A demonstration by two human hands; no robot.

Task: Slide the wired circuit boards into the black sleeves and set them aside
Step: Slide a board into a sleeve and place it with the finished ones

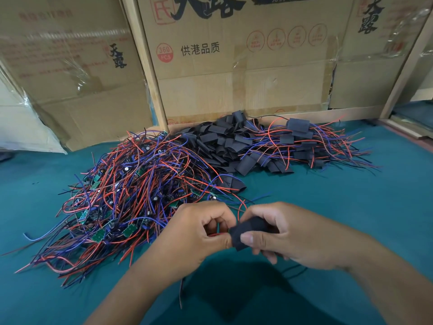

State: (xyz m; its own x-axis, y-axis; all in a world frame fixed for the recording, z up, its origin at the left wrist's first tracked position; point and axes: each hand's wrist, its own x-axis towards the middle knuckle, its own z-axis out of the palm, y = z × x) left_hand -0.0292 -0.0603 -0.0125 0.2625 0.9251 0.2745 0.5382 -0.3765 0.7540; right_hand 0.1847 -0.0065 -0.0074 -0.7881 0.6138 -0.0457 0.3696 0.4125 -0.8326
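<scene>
My right hand (290, 235) pinches a black sleeve (246, 231) between thumb and fingers, just above the green table. My left hand (199, 233) is curled beside the sleeve's left end and grips red wires (241, 208) that loop up between the two hands; the board itself is hidden inside the fingers or the sleeve. A big tangle of wired green circuit boards (131, 195) lies to the left. Empty black sleeves (225, 141) are heaped behind it at the centre. Sleeved boards with wires (311, 141) lie at the back right.
The green table surface (351, 207) stretches to the right of my hands. Large cardboard boxes (234, 66) and wooden slats stand upright along the back edge. White plastic sheeting (21, 127) sits at the far left. A dark wire (295, 270) trails below my right hand.
</scene>
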